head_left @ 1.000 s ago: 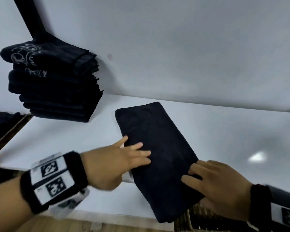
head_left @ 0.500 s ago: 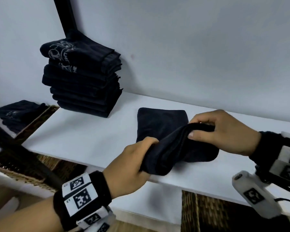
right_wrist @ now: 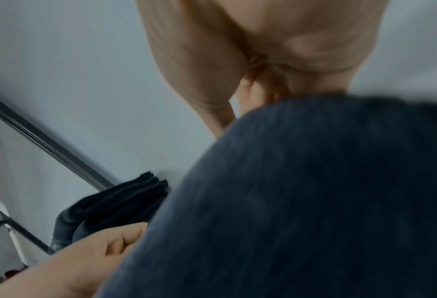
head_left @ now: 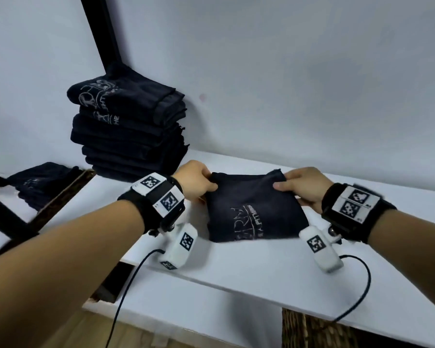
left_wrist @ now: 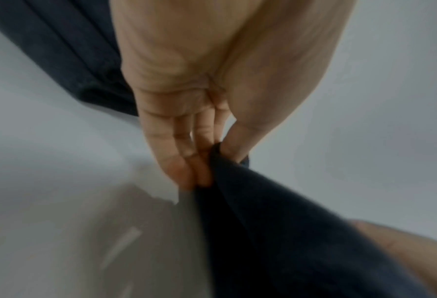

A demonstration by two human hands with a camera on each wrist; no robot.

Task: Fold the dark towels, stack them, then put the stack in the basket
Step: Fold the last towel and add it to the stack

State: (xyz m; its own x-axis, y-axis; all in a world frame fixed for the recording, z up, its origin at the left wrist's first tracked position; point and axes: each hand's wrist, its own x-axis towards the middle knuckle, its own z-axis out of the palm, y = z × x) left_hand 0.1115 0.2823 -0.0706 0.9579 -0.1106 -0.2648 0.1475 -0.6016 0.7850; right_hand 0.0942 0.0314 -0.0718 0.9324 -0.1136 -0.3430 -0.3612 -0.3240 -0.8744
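Half a second ago the near end of the towel was lifted over in both hands; now that fold is laid down and the hands have moved to its far corners.

From the head camera, the folded towel (head_left: 254,209) lies flat on the white shelf (head_left: 261,275) between the two hands, printed side up. The left hand (head_left: 195,182) pinches its far left corner, the right hand (head_left: 304,188) its far right corner, thumbs on top. The stack of folded towels (head_left: 128,131) stands beyond and to the left of the left hand, against the wall. A wicker basket (head_left: 312,331) shows under the shelf edge, below the right wrist.

From the left wrist, the fingers (left_wrist: 179,159) and thumb close on a bunched corner of dark cloth.

From the right wrist, the towel fills the foreground and hides the fingertips; the grip cannot be read here.

The cloth looks soft, light and limp, so it will likely sag and unfold if lifted by the corners alone. Sliding flat hands beneath both sides, or clamping the layers together at the edges, seems safer.
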